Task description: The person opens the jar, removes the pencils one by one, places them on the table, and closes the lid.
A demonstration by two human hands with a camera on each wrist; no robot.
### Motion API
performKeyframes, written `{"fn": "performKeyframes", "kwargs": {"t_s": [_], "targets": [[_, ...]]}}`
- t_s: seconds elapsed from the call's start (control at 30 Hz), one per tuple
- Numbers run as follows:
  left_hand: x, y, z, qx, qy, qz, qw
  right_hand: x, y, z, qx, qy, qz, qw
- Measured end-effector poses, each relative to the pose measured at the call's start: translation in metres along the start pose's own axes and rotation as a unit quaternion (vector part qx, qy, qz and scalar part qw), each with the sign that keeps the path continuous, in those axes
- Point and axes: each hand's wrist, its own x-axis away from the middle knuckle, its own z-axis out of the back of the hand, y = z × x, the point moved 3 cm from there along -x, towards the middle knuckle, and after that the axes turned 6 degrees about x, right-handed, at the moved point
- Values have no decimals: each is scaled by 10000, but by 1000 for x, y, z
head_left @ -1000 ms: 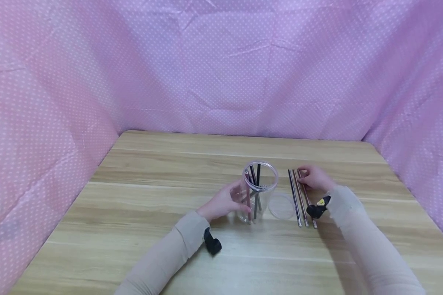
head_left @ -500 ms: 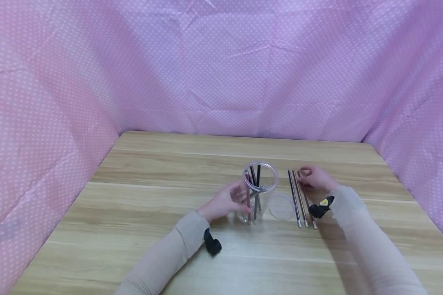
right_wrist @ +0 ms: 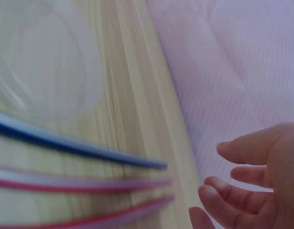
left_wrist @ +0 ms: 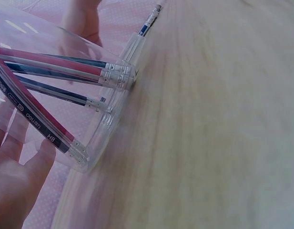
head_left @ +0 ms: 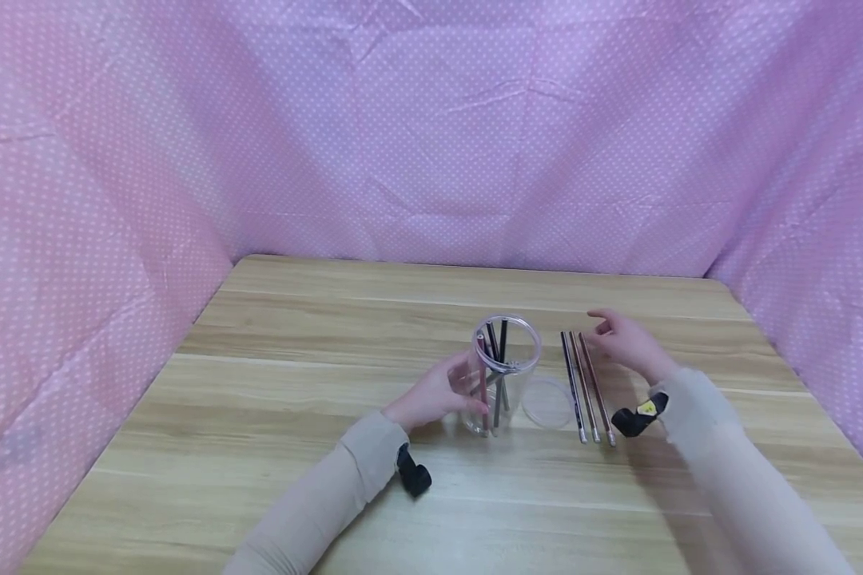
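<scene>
My left hand [head_left: 437,395] holds a clear plastic jar [head_left: 523,382] from its left side, fingers behind and thumb in front. The jar stands upright and uncovered. Several striped pencils [left_wrist: 32,117], red-and-silver or dark-and-silver, lean inside it with eraser ends down. Three more lie side by side on the table to the right: a dark pencil [head_left: 574,387], a reddish pencil [head_left: 590,399] in the middle and another reddish pencil [head_left: 600,395] at the right. Just beyond their far ends hovers my right hand [head_left: 631,345], fingers loosely bent around nothing, as the right wrist view [right_wrist: 254,186] shows.
A round clear lid [head_left: 548,403] lies flat on the wooden table [head_left: 295,359] between the jar and the loose pencils. Pink dotted cloth [head_left: 431,144] hangs behind the table and along both sides.
The right hand has let go of the rightmost pencil and moved slightly right and away. That pencil now lies in line beside the other two. The left hand and jar have stayed put.
</scene>
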Motion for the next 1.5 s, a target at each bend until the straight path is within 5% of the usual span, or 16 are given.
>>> {"fn": "performKeyframes", "kwargs": {"t_s": [0.47,0.8,1.23,1.5], "targets": [[-2,-1,2,293,-175,21,9994,28,-69,-10,0,502,1562,9865],[-5,-4,3,386,-229,-62,9990,50,-101,-4,-256,880,1966,9762],[-3,-2,2,419,-160,-23,9990,75,-125,6,-276,1712,2861,9424],[-1,-3,2,136,-54,49,9999,81,-135,9,-283,1779,3121,9328]]}}
